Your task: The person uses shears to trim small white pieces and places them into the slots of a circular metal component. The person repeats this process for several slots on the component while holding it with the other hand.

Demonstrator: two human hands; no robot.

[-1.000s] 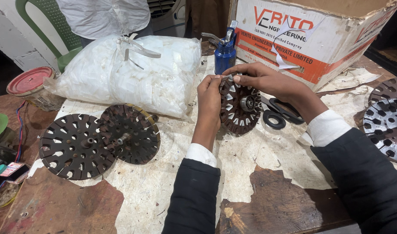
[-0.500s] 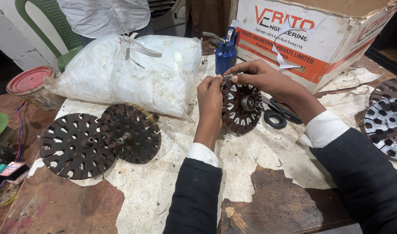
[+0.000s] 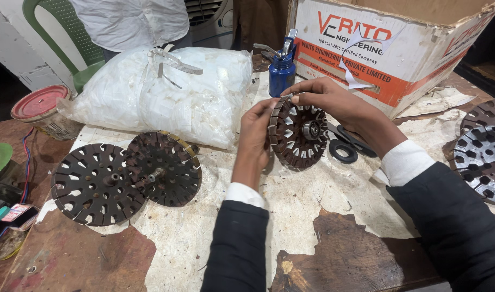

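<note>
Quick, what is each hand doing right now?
Left hand: closed on the rim of the slotted metal disc, holding it on edge.
Right hand: fingers pinched at the disc's top edge; what they pinch cannot be told.

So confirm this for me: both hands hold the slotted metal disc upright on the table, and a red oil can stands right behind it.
Not quite: the oil can is blue, not red. The head view shows the left hand and the right hand holding the slotted metal disc upright on the table, the can right behind it.
</note>
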